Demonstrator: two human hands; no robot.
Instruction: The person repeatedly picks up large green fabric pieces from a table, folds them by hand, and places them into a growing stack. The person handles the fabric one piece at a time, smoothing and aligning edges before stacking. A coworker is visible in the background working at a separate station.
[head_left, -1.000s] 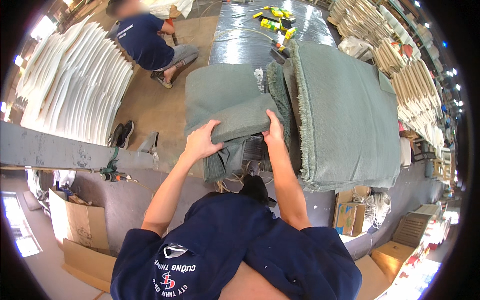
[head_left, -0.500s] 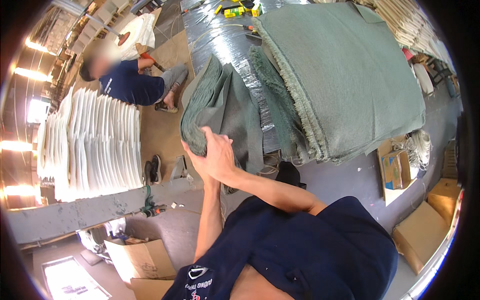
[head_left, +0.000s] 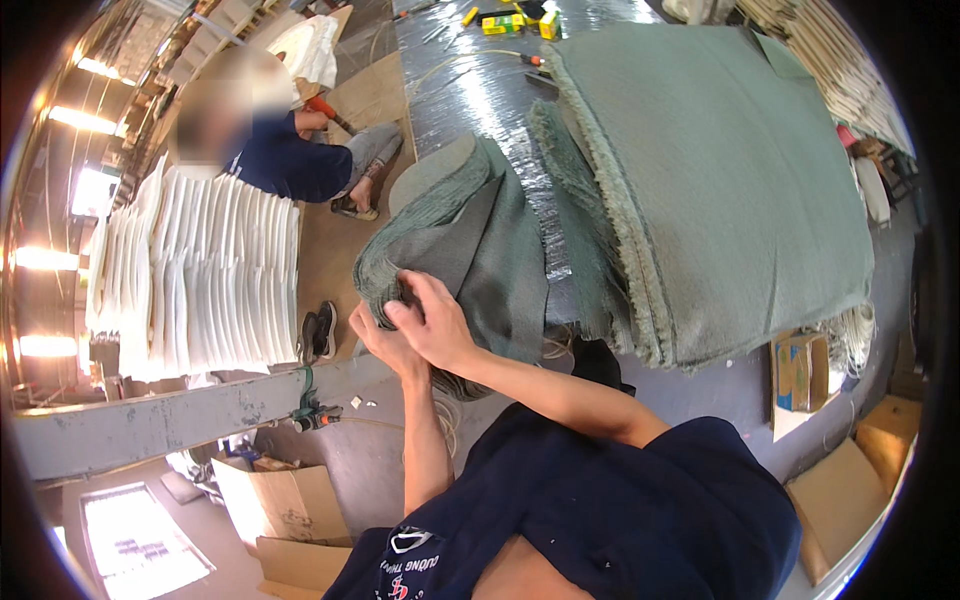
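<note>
Both hands are at the near-left corner of a thick stack of grey-green fabric sheets (head_left: 470,215), which bends and droops over the table's near end. My left hand (head_left: 385,342) grips the lower edge, its fingers partly hidden under the fabric. Beside it my right hand (head_left: 437,325) pinches the layered edge, thumb and fingers bent around it. To the right lies a larger, flat pile of the same green fabric (head_left: 720,180) with frayed edges. Between the two, a smaller bunch of green fabric (head_left: 575,215) hangs down.
A shiny, film-covered table (head_left: 440,95) carries yellow boxes (head_left: 503,24) at its far end. At the left stands a stack of white folded sheets (head_left: 215,270) behind a grey beam (head_left: 180,420). Beyond, a person (head_left: 290,160) sits on the floor holding an orange tool. Cardboard boxes (head_left: 285,500) stand around.
The view has shifted slightly. The stack's far part has opened wider and leans over more. My right hand's thumb and fingers have spread farther apart along the edge; my left hand stays at the corner.
</note>
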